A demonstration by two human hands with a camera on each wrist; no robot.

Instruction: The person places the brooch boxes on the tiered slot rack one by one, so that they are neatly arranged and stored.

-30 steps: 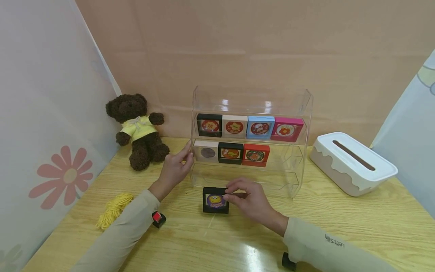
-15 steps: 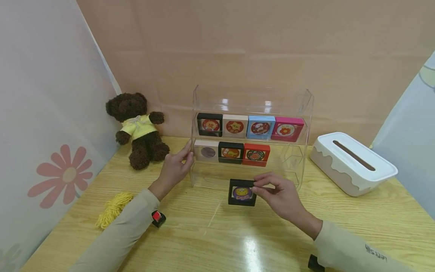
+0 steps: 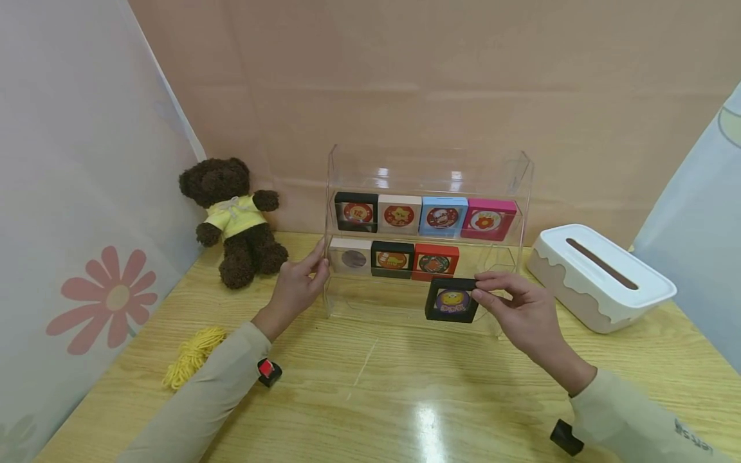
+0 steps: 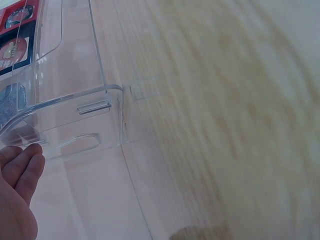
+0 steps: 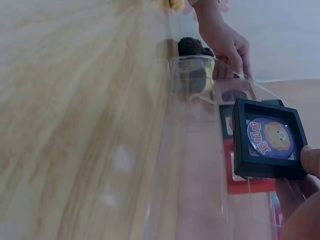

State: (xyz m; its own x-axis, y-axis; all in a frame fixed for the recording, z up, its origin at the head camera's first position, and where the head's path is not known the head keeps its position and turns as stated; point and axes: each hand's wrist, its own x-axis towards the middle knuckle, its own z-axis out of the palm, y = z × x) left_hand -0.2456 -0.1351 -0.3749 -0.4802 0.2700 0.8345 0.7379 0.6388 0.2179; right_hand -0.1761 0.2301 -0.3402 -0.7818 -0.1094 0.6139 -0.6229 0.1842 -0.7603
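Observation:
Between its thumb and fingers, my right hand (image 3: 523,313) pinches the right edge of a black square display frame (image 3: 442,313). The frame has a round purple badge with a yellow cartoon figure. It stands upright in front of the lower right part of a clear acrylic display rack (image 3: 370,302), overlapping it in the head view. My left hand (image 3: 296,289) touches the rack's left side panel, fingers fairly straight. In the left wrist view its fingertips (image 4: 34,150) lie against the clear panel. Similar frames in several colours fill the two middle tiers, including a red frame (image 3: 435,262).
A brown teddy bear (image 3: 234,222) in a yellow shirt sits left of the rack. Yellow cord (image 3: 193,357) lies by the left forearm. On the right stands a white-lidded tissue box (image 3: 602,276). A pinkish-tan backdrop (image 3: 428,83) hangs behind the wooden table (image 3: 324,411).
My right hand has carried the black frame from low near the table, rightward and up, to the rack's lower right. The left hand has stayed at the rack's side.

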